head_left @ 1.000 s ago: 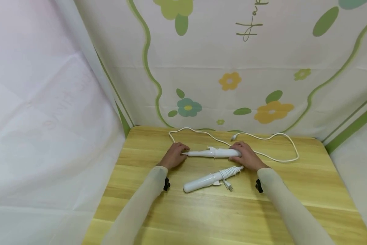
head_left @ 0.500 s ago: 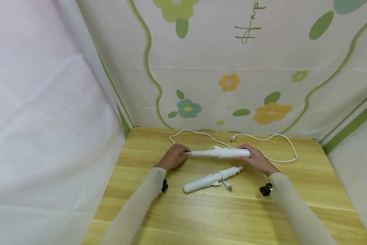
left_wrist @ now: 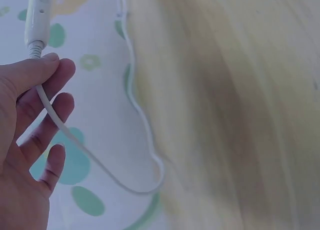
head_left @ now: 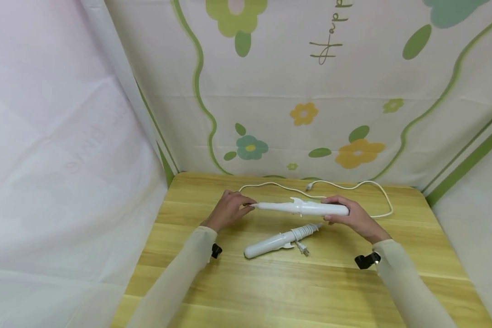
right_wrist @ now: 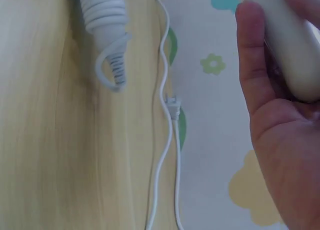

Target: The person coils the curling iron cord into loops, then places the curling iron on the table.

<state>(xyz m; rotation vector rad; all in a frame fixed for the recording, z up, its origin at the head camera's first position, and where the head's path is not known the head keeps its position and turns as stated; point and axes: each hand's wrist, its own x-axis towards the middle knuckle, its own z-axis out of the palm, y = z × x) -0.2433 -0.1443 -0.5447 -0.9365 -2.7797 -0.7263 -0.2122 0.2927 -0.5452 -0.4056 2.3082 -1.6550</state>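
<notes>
A white curling iron (head_left: 278,207) is held level above the table, its handle to the left and its thick rounded barrel to the right. My left hand (head_left: 228,210) pinches the cord (left_wrist: 87,151) right at the ribbed sleeve below the handle, thumb against forefinger, the other fingers loosely bent. My right hand (head_left: 354,219) grips the barrel end, thumb on one side and fingers on the other. Nearer to me on the table lies a second white curling iron (head_left: 266,246), its cord (right_wrist: 105,13) wound in coils round the handle.
The held iron's loose cord (head_left: 369,183) loops along the back of the wooden table (head_left: 295,291), with its plug (right_wrist: 173,109) near the back edge. The second iron's plug (head_left: 302,248) lies beside its handle. A flowered cloth (head_left: 270,114) hangs behind the table.
The first curling iron has been lifted off the table and moved to the right. My right hand has moved right and turned to hold its barrel end; my left hand still holds its cord end.
</notes>
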